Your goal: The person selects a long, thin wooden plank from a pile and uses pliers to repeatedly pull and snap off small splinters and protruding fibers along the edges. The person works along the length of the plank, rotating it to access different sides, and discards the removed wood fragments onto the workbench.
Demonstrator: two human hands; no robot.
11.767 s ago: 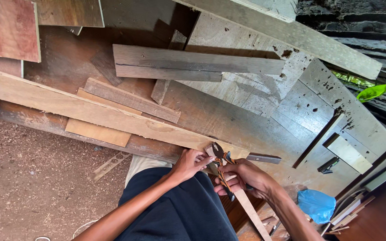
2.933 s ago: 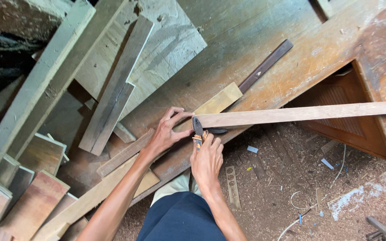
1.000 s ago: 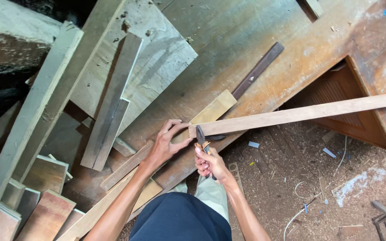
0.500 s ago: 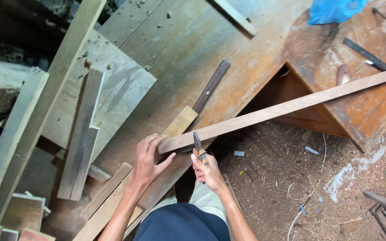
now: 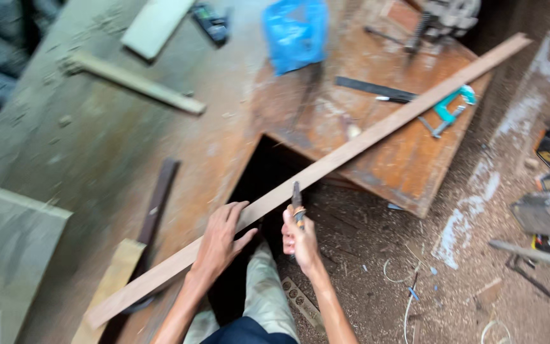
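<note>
Left hand (image 5: 221,239) lies flat and spread on the strip (image 5: 326,167), pressing it down near its low end. Right hand (image 5: 299,237) is fisted round the pliers (image 5: 296,202), whose nose points up at the strip's near edge; blur hides whether the tip bites anything.

The strip runs diagonally, low end over the bench (image 5: 97,127) at left, far end out past the red-brown top (image 5: 408,159) at upper right. The middle spans a dark gap with nothing under it.

My read on doing this well:
- Keep the left palm close to the pliers. The strip is thin and long and looks likely to spring or pivot otherwise.
- Pull in line with the pliers' nose, not sideways, or the edge may splinter.
- Short wrist roll beats a yank, since the far end is free and could sweep the clamp (image 5: 450,109) and ruler (image 5: 377,89) off the top.
- Better to slide the strip so the worked spot sits over solid wood, not the gap.

Blue bag (image 5: 295,33) and the loose offcuts are well clear.
</note>
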